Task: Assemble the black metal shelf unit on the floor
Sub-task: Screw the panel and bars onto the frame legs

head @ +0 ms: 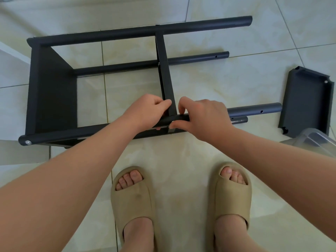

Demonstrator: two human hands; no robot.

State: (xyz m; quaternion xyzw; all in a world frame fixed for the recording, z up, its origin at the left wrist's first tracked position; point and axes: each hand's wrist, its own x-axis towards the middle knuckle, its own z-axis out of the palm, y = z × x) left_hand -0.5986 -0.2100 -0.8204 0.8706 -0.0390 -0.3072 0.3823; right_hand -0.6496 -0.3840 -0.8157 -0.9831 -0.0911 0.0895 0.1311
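The black metal shelf unit (52, 88) lies on its side on the tiled floor, its round posts running left to right. One shelf panel closes the left end. A middle shelf panel (164, 70) stands across the posts. My left hand (151, 111) grips the near edge of that middle panel where it meets the near post (91, 132). My right hand (201, 119) pinches the same joint from the right, fingertips on the post; what they hold is hidden. A loose shelf panel (305, 100) lies flat at the right.
A clear plastic box (316, 144) sits at the right edge, partly over the loose panel. My two feet in tan slippers (134, 202) stand just in front of the unit. Open post ends (269, 108) point right toward the loose panel.
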